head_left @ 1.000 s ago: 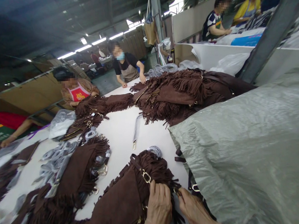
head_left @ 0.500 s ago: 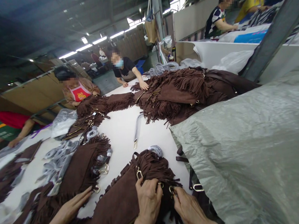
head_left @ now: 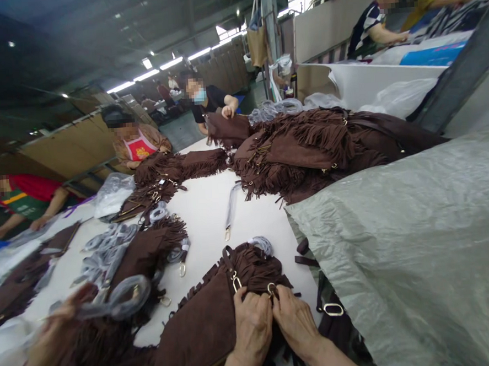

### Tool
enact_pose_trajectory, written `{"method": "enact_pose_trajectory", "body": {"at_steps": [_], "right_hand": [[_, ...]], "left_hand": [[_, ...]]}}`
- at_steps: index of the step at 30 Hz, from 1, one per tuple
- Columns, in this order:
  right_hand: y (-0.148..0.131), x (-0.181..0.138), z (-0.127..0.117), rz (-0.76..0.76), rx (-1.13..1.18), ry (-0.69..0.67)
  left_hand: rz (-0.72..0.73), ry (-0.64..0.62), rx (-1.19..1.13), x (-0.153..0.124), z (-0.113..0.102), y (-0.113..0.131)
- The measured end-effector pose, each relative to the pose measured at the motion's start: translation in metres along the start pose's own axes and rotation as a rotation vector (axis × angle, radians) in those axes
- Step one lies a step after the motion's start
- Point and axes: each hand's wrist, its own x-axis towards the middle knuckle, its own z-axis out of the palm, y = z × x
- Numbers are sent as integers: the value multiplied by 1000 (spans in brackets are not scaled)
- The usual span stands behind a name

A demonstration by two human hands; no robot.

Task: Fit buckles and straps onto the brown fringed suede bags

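A brown suede fringed bag (head_left: 204,329) lies flat on the white table (head_left: 207,207) right in front of me. My left hand (head_left: 251,329) presses down on its upper edge with the fingers curled into the suede beside a gold ring. My right hand (head_left: 297,323) sits next to it, fingers pinched on the fringe by a second gold ring (head_left: 271,287). The two hands touch each other. A brown strap (head_left: 228,258) runs up from the bag.
A blurred hand of another person (head_left: 58,327) at lower left lifts a wrapped grey strap (head_left: 119,301). More fringed bags (head_left: 308,146) are heaped at the back. A large grey-green plastic sack (head_left: 414,250) fills the right. Several people work around the table.
My hands have drawn together on the bag's top edge. The other person's hand at lower left has lifted a grey strap. The masked person at the far end raised a bag.
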Motion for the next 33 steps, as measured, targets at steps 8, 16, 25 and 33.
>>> {"method": "enact_pose_trajectory", "body": {"at_steps": [8,16,25,33], "right_hand": [[-5,-5,-1,-23,16,26],[-7,-8,-2,-1,0,11],[3,-18,-23,194,329,-304],[-9,55,-64,444,978,-626]], "left_hand": [[-9,-24,-28,-5,2,-1],[-63,-47,-54,-7,6,-1],[-33,-7,-89,0,-6,0],[482,180,8,-33,12,16]]}}
